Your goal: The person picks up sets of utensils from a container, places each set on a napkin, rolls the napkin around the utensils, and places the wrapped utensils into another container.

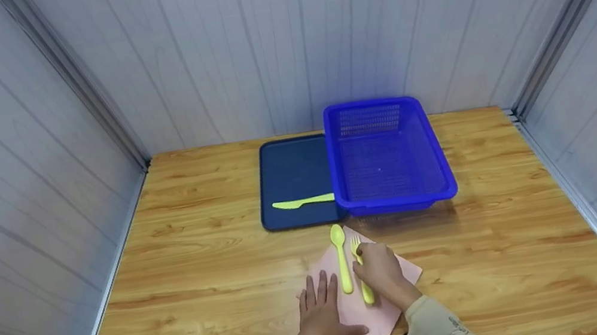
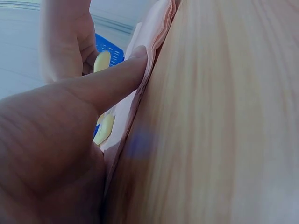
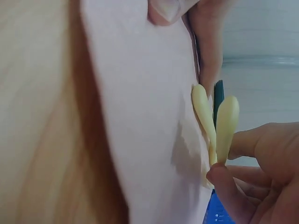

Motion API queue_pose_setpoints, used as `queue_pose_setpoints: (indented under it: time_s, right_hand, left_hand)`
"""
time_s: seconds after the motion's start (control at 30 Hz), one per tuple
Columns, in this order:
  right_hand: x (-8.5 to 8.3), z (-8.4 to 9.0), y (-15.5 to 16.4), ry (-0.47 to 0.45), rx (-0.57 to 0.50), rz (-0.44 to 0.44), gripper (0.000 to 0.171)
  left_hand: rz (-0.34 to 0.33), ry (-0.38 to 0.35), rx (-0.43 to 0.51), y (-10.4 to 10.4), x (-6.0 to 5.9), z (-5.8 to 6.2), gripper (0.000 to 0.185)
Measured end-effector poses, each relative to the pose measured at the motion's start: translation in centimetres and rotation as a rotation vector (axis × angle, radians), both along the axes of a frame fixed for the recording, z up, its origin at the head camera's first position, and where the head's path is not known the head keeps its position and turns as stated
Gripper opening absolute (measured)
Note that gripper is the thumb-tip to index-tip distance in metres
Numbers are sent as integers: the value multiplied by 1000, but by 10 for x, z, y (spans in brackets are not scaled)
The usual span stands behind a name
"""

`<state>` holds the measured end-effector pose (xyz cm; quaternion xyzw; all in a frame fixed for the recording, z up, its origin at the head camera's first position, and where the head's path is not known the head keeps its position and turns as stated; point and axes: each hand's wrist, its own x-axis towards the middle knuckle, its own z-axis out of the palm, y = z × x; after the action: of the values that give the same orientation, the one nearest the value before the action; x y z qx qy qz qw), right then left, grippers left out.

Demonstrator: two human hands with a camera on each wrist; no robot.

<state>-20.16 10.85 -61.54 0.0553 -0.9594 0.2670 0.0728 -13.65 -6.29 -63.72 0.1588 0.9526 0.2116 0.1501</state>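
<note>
A folded pink napkin (image 1: 382,323) lies at an angle on the table. My left hand (image 1: 322,318) rests on its left side with the fingers spread; in the left wrist view the thumb (image 2: 124,77) presses the napkin's layered edge. My right hand (image 1: 381,269) pinches a yellow fork (image 1: 367,292) near its neck, tines pointing away from me. In the right wrist view the fork's handle (image 3: 227,123) stands a little off the napkin. Left of the fork, a yellow spoon (image 1: 343,263) lies on the napkin, bowl toward the back.
Behind the napkin is a dark blue tray (image 1: 291,162) with a yellow knife (image 1: 304,201) on it. A blue mesh basket (image 1: 441,168) stands to the right, overlapping the tray's right side. Pale panels (image 1: 278,43) enclose the wooden table (image 1: 202,280) at the back and both sides.
</note>
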Motion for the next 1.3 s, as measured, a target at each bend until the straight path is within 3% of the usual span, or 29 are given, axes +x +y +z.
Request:
queue_pose_setpoints:
  time_s: [0.23,0.53,1.07,1.3]
  right_hand:
    - [-17,-5,-4,-23,2,-15,12]
    - [-22,-8,-6,-12,-43,-26,13]
    - [-28,-10,-8,96,-67,-6,12]
    - [-24,-9,-10,48,-54,-23,16]
  left_hand:
    - [9,-1,81,1,-1,-3,110]
    - [6,5,138,2,0,-10,107]
    - [13,-27,109,0,-3,-1,110]
    - [22,-28,94,-1,0,-4,121]
